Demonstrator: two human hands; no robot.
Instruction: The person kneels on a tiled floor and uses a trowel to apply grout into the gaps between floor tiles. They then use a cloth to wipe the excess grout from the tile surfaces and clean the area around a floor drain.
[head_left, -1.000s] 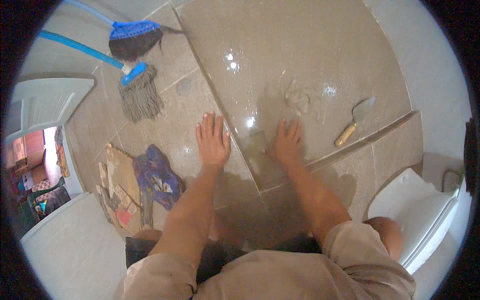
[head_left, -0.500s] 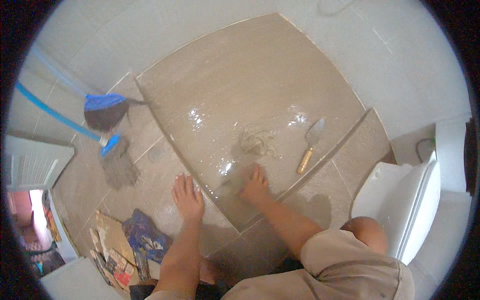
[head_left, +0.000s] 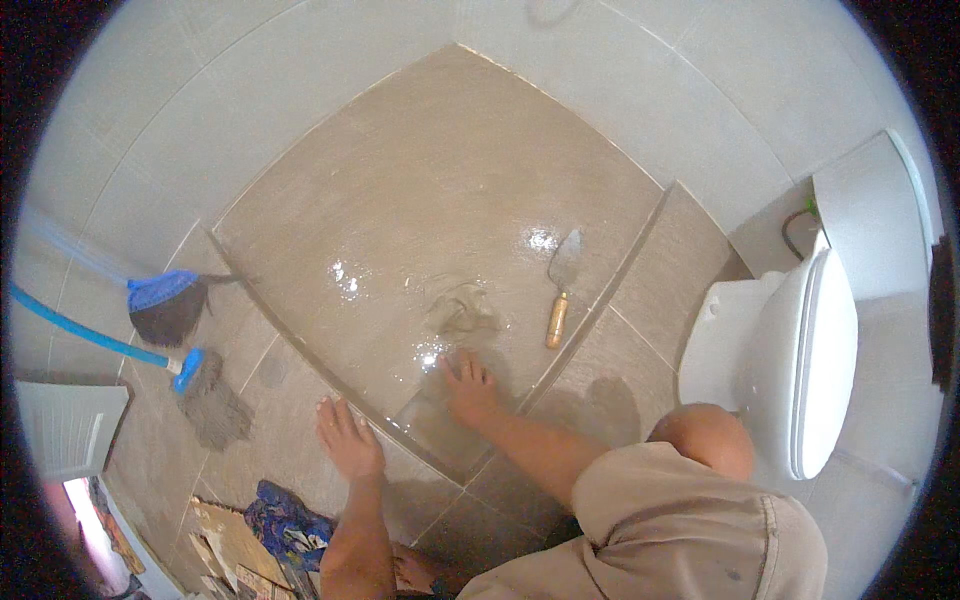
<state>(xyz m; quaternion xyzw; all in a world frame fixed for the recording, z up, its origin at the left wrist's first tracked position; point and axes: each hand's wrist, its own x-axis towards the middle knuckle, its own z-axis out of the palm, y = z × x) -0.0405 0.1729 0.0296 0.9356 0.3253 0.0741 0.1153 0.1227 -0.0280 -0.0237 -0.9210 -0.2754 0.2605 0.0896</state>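
Note:
My right hand (head_left: 472, 392) lies on the wet, shiny floor of a sunken shower area (head_left: 420, 190), fingers apart, touching the thin greyish film. Just beyond its fingertips sits a smeared lump of grey wet paste (head_left: 466, 310), which looks like grout or cement. To the right of that rests a trowel (head_left: 560, 300), its wooden handle toward me and its grey blade pointing away. My left hand (head_left: 350, 442) is spread flat on the raised dry tile left of the sunken edge, with nothing in it.
A blue broom (head_left: 165, 305) and a second blue-handled brush (head_left: 212, 400) stand at the left. Torn cardboard (head_left: 222, 525) and a crumpled blue bag (head_left: 285, 525) lie near my left forearm. A white toilet (head_left: 800, 370) stands at the right; tiled walls enclose the back.
The view has shifted, so the scene sits further left. The fingers of my right hand look more spread on the wet floor. My left hand stays on the tile; the trowel stays put.

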